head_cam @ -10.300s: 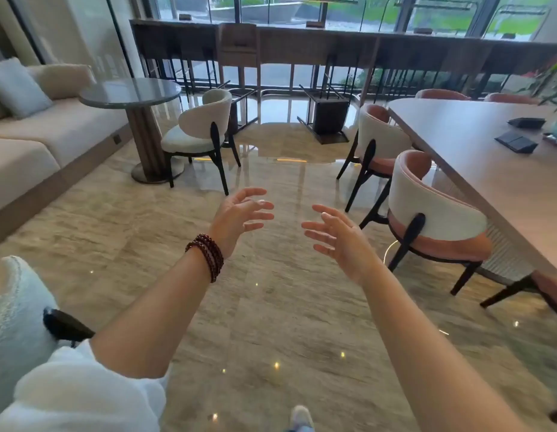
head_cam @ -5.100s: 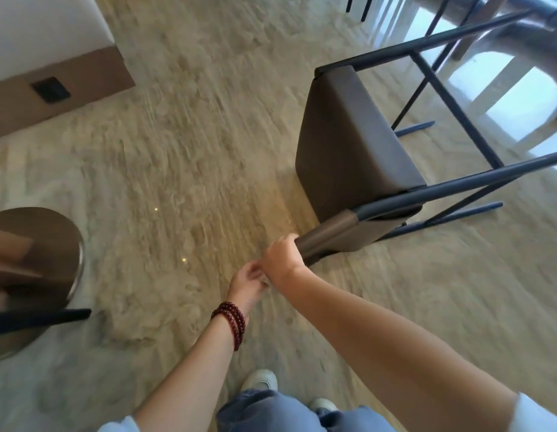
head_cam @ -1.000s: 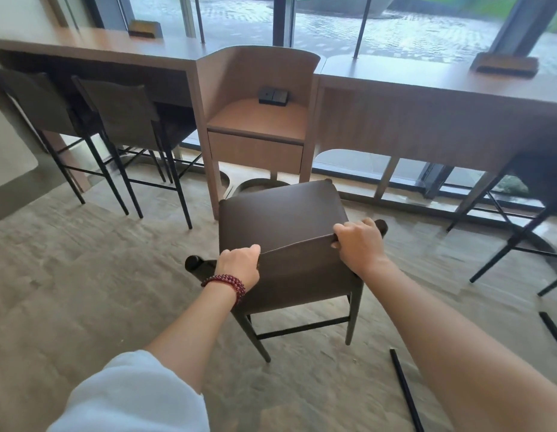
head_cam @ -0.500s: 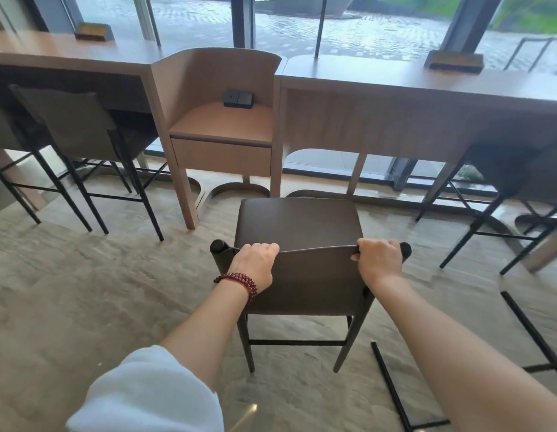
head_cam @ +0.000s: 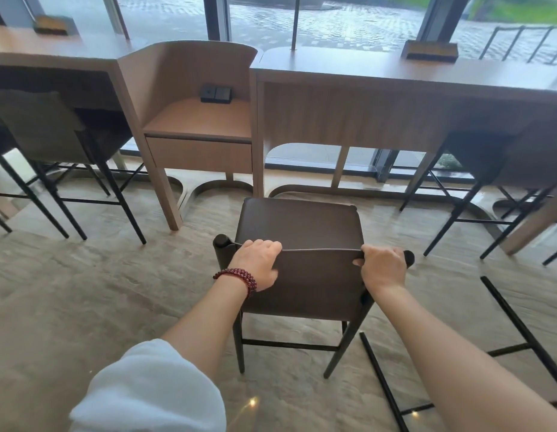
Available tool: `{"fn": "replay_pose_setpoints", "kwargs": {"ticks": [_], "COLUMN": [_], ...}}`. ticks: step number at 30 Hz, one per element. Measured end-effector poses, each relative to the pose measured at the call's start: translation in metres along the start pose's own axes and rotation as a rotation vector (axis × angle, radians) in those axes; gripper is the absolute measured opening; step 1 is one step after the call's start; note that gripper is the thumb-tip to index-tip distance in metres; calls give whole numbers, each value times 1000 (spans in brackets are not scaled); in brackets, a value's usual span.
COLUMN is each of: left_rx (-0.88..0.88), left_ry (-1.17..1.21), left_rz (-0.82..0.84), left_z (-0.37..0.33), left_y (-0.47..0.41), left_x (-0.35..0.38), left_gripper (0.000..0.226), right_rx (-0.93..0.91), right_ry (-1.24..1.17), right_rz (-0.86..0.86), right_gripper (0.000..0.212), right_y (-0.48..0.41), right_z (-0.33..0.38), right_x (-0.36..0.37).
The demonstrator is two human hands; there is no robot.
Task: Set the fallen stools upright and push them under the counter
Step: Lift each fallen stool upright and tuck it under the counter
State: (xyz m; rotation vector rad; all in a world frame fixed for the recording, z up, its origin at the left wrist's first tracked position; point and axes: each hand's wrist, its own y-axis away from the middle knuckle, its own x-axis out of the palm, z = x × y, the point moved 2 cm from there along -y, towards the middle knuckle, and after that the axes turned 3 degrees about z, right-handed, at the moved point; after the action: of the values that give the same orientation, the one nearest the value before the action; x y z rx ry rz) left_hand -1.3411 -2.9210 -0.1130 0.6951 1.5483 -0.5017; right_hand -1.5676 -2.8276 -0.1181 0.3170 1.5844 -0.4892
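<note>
A person's left hand (head_cam: 258,261) and right hand (head_cam: 383,267) both clench the backrest of an upright brown stool (head_cam: 299,226), standing on the floor just before the wooden counter (head_cam: 380,70).

Both hands grip the backrest top of the upright stool (head_cam: 299,226); the counter (head_cam: 364,70) stands beyond the grip, tucked stools (head_cam: 49,132) far left, fallen stool legs (head_cam: 520,332) lie right.

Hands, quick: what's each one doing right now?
Left hand: closed on the stool backrest's top edge.
Right hand: closed on the same backrest, near its right end.
</note>
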Motion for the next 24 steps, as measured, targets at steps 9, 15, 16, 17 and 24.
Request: {"fn": "replay_pose_setpoints", "kwargs": {"ticks": [9,15,16,17,24], "left_rx": [-133,-745,-806,-861,-1007], "left_ry": [684,1394,1498,1603,2121], "left_rz": [-200,-324,-242,-134,114], "left_z": [-9,-34,-38,-42,-36], "left_y": [7,23,25,26,4], "left_x": [-13,-19,-16,-12,15], "left_gripper": [28,22,18,13,78], "right_rx": [-57,235,354,493,1039], "right_ry": [-299,-1160,-1252,-1338,-1910], "right_rz": [-127,-218,-180,-121,443], "right_gripper": [41,24,23,25,69], "right_y": [22,51,52,52,23], "right_z": [17,48,50,50,46], "right_x": [-3,-23,-21,-17,10]}}
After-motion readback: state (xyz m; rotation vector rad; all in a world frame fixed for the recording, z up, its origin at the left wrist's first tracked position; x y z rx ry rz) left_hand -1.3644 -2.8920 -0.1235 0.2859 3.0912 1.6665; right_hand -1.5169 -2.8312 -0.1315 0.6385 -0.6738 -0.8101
